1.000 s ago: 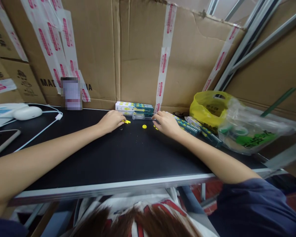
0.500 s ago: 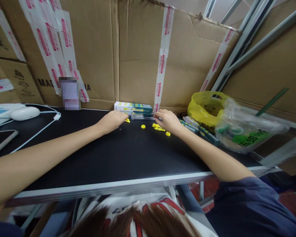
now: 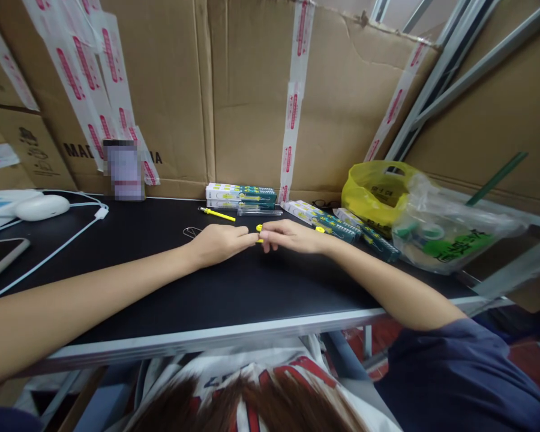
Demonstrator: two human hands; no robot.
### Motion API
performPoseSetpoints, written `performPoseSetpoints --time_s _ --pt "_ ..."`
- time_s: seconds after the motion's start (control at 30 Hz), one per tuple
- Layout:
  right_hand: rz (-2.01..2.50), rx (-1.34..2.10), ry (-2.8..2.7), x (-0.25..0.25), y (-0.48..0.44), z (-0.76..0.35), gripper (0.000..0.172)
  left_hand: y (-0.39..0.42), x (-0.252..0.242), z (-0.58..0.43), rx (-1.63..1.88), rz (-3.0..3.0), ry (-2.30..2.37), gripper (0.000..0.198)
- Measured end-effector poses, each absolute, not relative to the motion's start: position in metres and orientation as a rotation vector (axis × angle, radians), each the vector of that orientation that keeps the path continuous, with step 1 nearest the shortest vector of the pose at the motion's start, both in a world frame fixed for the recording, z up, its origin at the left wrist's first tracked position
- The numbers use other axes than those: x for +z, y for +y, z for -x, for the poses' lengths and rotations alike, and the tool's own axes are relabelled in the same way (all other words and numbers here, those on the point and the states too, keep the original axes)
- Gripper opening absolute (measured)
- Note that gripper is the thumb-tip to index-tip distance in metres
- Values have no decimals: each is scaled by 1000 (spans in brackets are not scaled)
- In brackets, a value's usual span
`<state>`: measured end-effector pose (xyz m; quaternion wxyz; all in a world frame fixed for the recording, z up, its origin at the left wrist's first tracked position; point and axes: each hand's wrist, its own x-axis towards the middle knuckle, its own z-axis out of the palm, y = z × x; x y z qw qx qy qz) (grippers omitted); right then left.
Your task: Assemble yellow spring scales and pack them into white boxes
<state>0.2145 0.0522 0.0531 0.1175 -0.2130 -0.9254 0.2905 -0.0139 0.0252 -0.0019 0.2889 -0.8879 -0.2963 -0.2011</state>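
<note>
My left hand lies low over the black table, fingers pressed together and pointing right. What it holds, if anything, is hidden. Its fingertips meet those of my right hand, which is closed with the fingers curled down. A small yellow part shows just behind the meeting fingertips, and a sliver of yellow peeks out beneath them. Behind my left hand lie a thin yellow stick with a dark tip and a thin wire loop. A yellow ring is partly visible behind my right wrist.
Clear plastic tubes lie before stacked printed boxes at the cardboard wall. More boxes lie to the right, beside a yellow bag and a clear bag. A phone, cables and white devices are at left.
My left hand has moved right and nearer, leaving the yellow stick on the table. My right hand has come left, off the clear tubes, and the two hands now meet over the yellow parts.
</note>
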Motion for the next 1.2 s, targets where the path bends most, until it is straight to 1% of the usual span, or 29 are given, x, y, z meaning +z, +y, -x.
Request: performPoseSetpoints --time_s 0.1,0.27,0.33,0.5,0.7,0.77,0.87,0.93,1.0,1.07,1.13,1.2 --pt "612 778 -2752 49 51 -214 33 27 -6 14 -669 2493 -904 33" --pt "553 639 -2784 45 54 -213 28 27 -6 12 -703 2673 -927 29" --pt "558 586 -2773 48 54 -213 28 27 -4 11 -709 2623 -890 29" --pt "696 477 -2652 60 55 -218 31 29 6 15 -682 2269 -891 27" --pt "638 700 -2689 53 50 -215 32 34 -3 18 -774 2392 -1124 29" --pt "619 720 -2699 53 50 -214 32 34 -5 17 -820 2433 -1134 31" --pt "650 630 -2689 61 56 -219 36 32 -3 16 -801 2393 -1028 32" --pt "724 476 -2647 71 65 -228 39 30 1 15 -740 2301 -978 31" --pt "864 285 -2626 79 76 -240 31 28 4 14 -705 2226 -945 28" --pt "1035 101 -2719 86 83 -252 15 27 4 12 -691 2217 -910 25" --pt "1227 12 -2848 90 85 -262 4 29 3 12 -667 2264 -887 25" --pt "1444 -25 -2939 90 83 -266 9 32 0 12 -657 2323 -896 27"
